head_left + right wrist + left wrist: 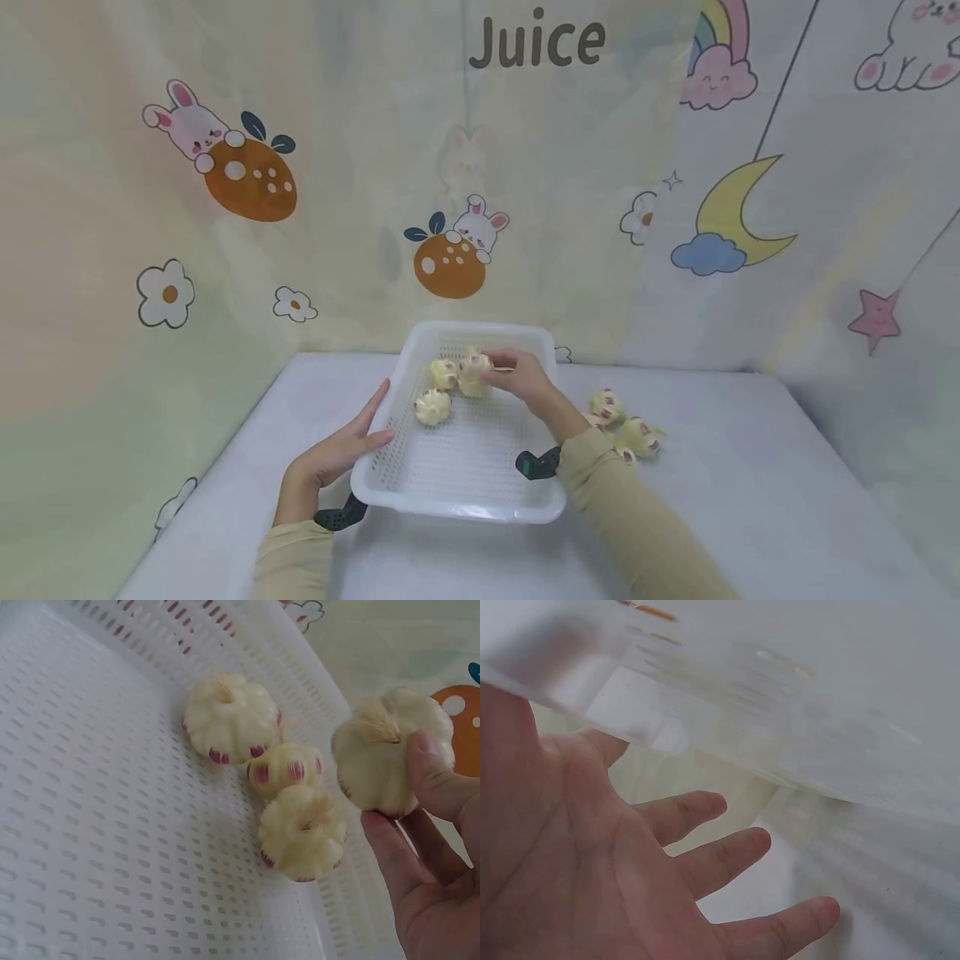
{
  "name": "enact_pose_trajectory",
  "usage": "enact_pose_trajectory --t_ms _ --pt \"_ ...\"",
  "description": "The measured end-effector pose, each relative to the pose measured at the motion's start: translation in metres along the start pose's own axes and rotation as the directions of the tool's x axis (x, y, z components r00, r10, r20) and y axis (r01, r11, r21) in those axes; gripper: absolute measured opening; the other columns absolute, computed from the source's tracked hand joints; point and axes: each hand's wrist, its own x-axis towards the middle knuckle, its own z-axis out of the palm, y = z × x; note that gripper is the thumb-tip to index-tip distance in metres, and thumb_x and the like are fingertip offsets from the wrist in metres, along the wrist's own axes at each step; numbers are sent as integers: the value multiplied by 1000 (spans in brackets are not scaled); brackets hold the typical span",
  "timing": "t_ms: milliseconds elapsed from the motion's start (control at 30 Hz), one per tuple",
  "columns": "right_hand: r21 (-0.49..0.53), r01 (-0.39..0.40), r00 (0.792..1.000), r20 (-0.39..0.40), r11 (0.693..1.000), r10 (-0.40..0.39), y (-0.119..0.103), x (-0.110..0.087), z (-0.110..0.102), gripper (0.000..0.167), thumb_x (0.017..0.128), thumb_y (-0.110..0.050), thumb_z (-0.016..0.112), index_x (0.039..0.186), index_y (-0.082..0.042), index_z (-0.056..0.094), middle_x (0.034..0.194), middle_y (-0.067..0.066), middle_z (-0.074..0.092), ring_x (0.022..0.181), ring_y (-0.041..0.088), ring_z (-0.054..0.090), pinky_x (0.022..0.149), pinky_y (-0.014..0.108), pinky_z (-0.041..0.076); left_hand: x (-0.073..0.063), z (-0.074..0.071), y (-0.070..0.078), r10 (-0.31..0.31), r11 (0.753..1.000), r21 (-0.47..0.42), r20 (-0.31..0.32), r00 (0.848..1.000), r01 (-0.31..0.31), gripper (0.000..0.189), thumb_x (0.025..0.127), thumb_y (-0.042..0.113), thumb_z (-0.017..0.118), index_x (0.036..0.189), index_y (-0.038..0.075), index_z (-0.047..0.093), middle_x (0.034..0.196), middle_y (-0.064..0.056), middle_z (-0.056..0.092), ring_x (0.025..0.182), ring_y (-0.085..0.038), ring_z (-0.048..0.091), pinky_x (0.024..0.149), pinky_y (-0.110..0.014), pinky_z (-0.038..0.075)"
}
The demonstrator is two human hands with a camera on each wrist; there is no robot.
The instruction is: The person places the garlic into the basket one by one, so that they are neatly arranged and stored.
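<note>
Pinching a garlic bulb (364,769) between thumb and fingers, the right hand (525,379) I am following holds it over the far half of a white plastic basket (465,471), close beside three other bulbs (231,716) clustered inside. The left hand (337,454) is at the basket's left side, fingers straight and spread, thumb over the rim; I cannot tell how firmly it presses.

I judge the bulb's round side could slip from the pinch if the thumb eased too soon, and a drop might send it rolling into the cluster. With no fingers curled round the rim, the basket could slide if bumped.

The basket stands on a pale, smooth-looking table (750,500). More bulbs (641,436) lie on it to the right, partly hidden by the tan right sleeve (637,517). Behind hangs a pastel backdrop (360,125) printed with rabbits, flowers, a moon and "Juice".
</note>
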Motion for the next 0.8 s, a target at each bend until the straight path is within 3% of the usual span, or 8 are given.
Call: enact_pose_trajectory --t_ms 233,433,800 --pt "-153 -12 993 116 988 30 -4 -3 4 34 80 -14 76 113 -14 68 110 3 67 105 20 61 91 38 50 -2 0 8 -1 1000 18 1 1000 1 87 93 31 59 145 54 -6 161 -6 7 137 -42 34 103 -63 32" --pt "-294 -6 971 228 956 77 -4 -11 4 29 77 -14 78 105 -12 71 103 1 69 101 18 61 87 35 51 -4 4 10 1 1000 6 -4 1000 -1 88 92 34 60 146 53 -6 161 -6 9 136 -43 35 103 -62 33" --pt "-336 -82 955 243 938 171 -3 -11 11 33 77 -3 76 108 -2 67 98 10 67 80 14 64 74 28 55 -3 2 7 7 1000 9 -4 1000 -7 86 92 32 60 145 55 -5 161 -8 8 137 -44 33 103 -62 34"
